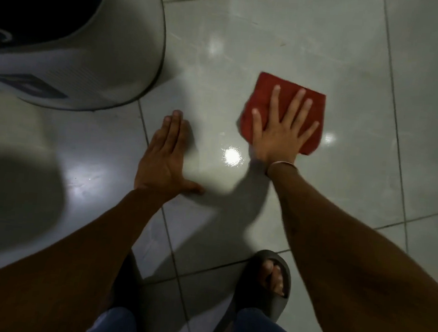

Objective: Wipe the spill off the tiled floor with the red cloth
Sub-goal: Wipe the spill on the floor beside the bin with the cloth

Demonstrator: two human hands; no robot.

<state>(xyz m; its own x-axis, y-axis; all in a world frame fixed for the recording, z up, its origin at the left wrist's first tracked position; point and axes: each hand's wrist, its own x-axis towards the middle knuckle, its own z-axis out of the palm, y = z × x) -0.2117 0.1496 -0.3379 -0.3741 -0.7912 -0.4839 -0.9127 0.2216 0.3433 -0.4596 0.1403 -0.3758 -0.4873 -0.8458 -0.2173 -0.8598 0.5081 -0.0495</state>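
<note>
A folded red cloth (267, 90) lies flat on the pale tiled floor (250, 36). My right hand (279, 134) presses down on the cloth with its fingers spread wide. My left hand (164, 158) rests palm down on the bare tile to the left of the cloth, fingers together and thumb out. A wet, glossy patch (232, 156) with a bright light reflection lies between my two hands, just below the cloth's near edge.
A rounded white appliance (111, 50) with a dark top stands at the upper left, close to my left hand. My foot in a dark slipper (263, 283) is planted near the bottom centre. Dark grout lines cross the floor.
</note>
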